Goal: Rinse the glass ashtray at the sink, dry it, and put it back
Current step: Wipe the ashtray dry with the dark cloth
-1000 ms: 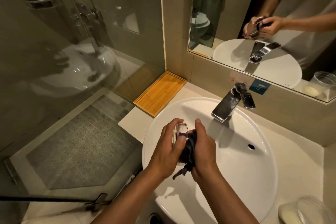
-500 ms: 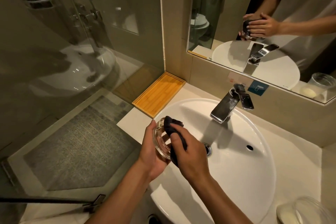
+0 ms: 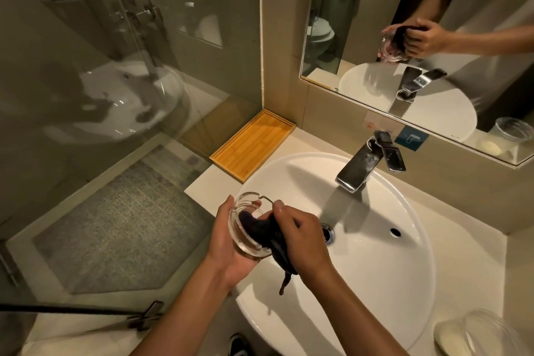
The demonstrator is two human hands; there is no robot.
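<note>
glass jar [image 3: 497, 335] cut off at lower right, ashtray [image 3: 248, 228] base hidden by left hand [image 3: 231, 243]

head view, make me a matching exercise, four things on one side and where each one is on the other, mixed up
Things:
1. glass ashtray
2. dark cloth
3. wooden tray
4. faucet

Places:
A. on the counter in the corner, beside the shower glass
B. cupped in the left hand
C. behind the basin, spout over the sink
D. pressed into the bowl by the right hand

Pairs: 1-B, 2-D, 3-A, 4-C
</note>
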